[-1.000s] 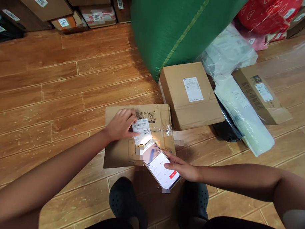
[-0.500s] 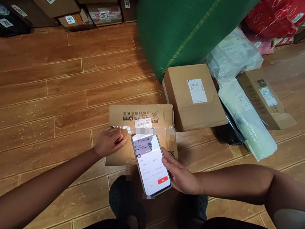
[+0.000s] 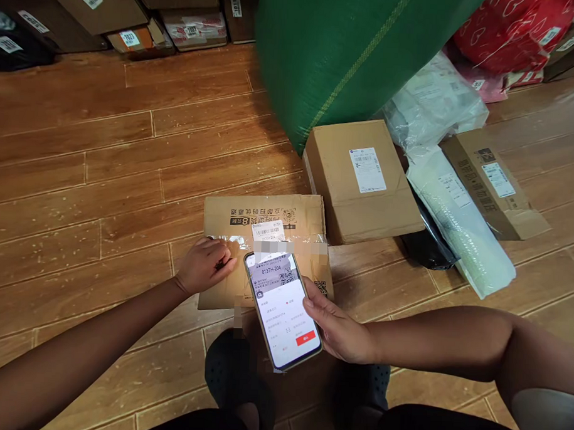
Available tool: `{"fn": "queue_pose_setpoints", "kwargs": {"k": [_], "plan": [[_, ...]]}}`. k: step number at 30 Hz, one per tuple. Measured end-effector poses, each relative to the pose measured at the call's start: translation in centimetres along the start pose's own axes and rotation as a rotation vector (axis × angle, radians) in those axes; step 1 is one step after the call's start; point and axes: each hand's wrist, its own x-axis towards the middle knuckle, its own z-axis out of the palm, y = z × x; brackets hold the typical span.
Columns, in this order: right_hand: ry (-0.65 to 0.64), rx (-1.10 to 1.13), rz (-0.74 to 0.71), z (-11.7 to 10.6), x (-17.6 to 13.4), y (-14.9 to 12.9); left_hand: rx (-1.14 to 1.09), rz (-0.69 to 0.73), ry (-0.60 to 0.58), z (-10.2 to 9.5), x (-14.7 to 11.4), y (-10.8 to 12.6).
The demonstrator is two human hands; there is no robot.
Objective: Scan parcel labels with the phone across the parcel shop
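Note:
My right hand [image 3: 337,323] is wrapped around a smartphone [image 3: 287,331], held tilted above a flat cardboard box [image 3: 218,288]. Its lit screen shows a camera picture of a label reading 813TH-204, with a red button lower down. The box lies on the floor in front of my feet, with black print, clear tape and a white shipping label [image 3: 267,230] partly covered by the phone and blurred patches. At the box's left edge rests my left hand [image 3: 205,265], fingers curled; something small and dark shows between them, too unclear to name.
Beyond the flat box's right corner stands a larger cardboard box [image 3: 362,214], against a big green sack [image 3: 349,60]. Farther right lie a white padded mailer [image 3: 478,247], a black bag [image 3: 429,245] and a narrow carton [image 3: 495,191]. Labelled parcels [image 3: 194,33] line the back.
The label picture on the phone screen has become fuller, now showing more of its QR code. Both hands stay nearly in place; the view has shifted slightly.

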Motion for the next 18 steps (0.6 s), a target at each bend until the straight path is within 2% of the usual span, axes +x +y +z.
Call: {"fn": "queue_pose_setpoints", "kwargs": {"k": [7, 18], "plan": [[-0.008, 0.064, -0.036, 0.24, -0.02, -0.16, -0.014, 0.008, 0.020, -0.03, 0.01, 0.00], [-0.077, 0.016, -0.090, -0.09, -0.06, -0.32, -0.026, 0.019, 0.018, 0.08, -0.06, -0.11]]}}
